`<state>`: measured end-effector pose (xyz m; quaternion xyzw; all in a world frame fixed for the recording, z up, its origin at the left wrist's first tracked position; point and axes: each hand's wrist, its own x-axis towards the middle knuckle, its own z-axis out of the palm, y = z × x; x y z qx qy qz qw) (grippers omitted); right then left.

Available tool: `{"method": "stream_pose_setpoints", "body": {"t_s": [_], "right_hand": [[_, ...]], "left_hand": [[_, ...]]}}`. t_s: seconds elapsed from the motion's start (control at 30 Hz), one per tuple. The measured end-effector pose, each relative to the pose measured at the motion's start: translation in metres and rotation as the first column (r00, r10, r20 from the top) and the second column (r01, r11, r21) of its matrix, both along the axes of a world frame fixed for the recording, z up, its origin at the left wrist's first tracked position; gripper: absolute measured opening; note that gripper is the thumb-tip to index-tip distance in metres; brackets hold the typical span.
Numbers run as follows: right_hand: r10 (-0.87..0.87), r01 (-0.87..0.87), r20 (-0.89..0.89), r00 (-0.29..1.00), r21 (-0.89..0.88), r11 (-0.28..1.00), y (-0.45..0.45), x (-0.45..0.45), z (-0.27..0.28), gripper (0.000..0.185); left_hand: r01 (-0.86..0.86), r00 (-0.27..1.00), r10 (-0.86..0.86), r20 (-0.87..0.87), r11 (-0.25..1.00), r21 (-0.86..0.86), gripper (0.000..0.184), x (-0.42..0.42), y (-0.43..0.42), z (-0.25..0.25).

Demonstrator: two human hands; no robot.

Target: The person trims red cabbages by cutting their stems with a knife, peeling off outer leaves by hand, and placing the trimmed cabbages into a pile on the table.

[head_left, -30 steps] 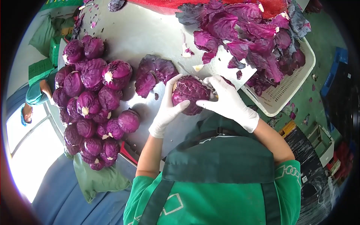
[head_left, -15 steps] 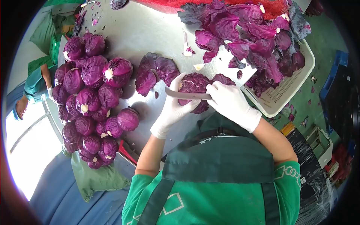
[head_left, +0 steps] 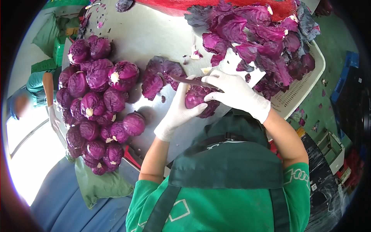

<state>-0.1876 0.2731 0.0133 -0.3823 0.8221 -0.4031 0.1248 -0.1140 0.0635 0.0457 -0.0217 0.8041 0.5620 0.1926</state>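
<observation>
My left hand, in a white glove, is closed around the left side of a red cabbage at the near side of the table. The gloved right hand grips a knife, its handle hidden by the fingers. The blade points left across the top of the cabbage, near my left fingertips. Just beyond that hand, loose purple outer leaves lie on the metal.
Trimmed cabbages are piled along the left of the metal table. Purple leaves heap over a white crate at right. A red mesh bag lies at the far edge. Another person stands at left.
The knife and right hand have moved away from my body, from across the cabbage's middle to its far side. A leaf beside the cabbage's right side is out of sight. The other person's arm has lowered.
</observation>
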Motion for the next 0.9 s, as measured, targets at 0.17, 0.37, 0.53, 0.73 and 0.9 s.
{"method": "stream_pose_setpoints", "body": {"t_s": [0.17,0.37,0.53,0.73,0.9], "right_hand": [[0.140,-0.041,-0.349,0.927,0.276,0.960,0.000,-0.003,0.002,0.013],[-0.240,0.240,-0.021,0.971,-0.016,0.971,0.028,-0.040,-0.018,0.030],[-0.006,0.001,0.316,0.949,0.016,1.000,0.007,-0.014,0.006,0.066],[0.126,-0.122,0.159,0.979,-0.031,0.992,-0.001,-0.033,-0.005,0.049],[0.131,-0.097,-0.223,0.966,0.157,0.983,-0.005,-0.020,-0.011,0.042]], "left_hand": [[0.109,0.993,-0.111,-0.036,0.993,-0.052,0.090,0.000,-0.007,-0.016],[-0.072,0.995,0.067,0.077,0.995,0.072,0.089,0.002,-0.001,-0.003],[-0.102,0.978,0.061,0.200,0.974,0.203,0.087,-0.002,-0.007,-0.005],[0.040,0.972,-0.063,0.228,0.994,0.105,0.086,-0.026,-0.018,0.005],[0.082,0.963,-0.104,0.248,0.992,0.098,0.080,-0.038,-0.021,0.004]]}}
